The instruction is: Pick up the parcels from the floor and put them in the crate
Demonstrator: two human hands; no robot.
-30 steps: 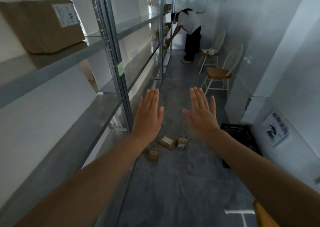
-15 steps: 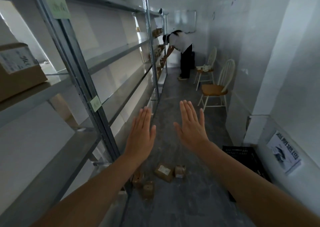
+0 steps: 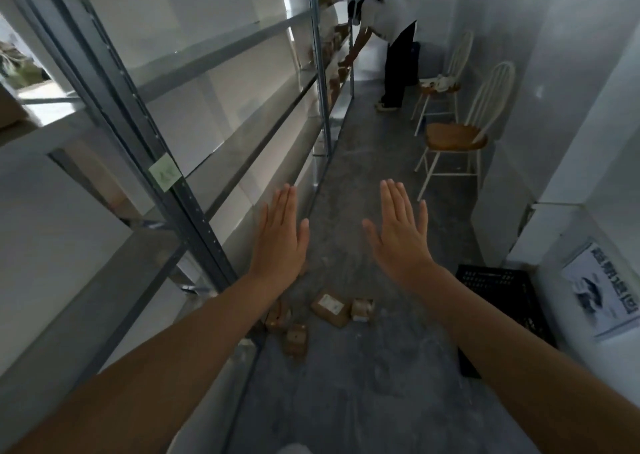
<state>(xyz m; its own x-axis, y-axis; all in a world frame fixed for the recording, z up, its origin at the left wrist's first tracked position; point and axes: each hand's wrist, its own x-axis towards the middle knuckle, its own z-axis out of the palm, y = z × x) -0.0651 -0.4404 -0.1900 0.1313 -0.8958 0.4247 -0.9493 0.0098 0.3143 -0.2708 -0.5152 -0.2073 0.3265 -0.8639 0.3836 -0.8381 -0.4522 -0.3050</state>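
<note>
Several small brown cardboard parcels lie on the grey floor ahead: a flat one with a white label [image 3: 329, 307], a taped one [image 3: 363, 309] to its right, one [image 3: 296, 339] nearer me and another [image 3: 277, 317] partly behind my left wrist. A black plastic crate [image 3: 498, 301] stands on the floor at the right wall, partly hidden by my right forearm. My left hand [image 3: 280, 242] and my right hand [image 3: 401, 235] are stretched out in front of me, fingers straight, backs up, holding nothing, well above the parcels.
Metal shelving [image 3: 180, 190] runs along the left side of the narrow aisle. Two white chairs with wooden seats [image 3: 457, 135] stand at the right wall. A person [image 3: 388, 31] bends at the far shelves. A poster [image 3: 602, 291] hangs low on the right wall.
The view tilted up and then back down the aisle. Both hands stay outstretched and flat. The parcels and crate lie where they were.
</note>
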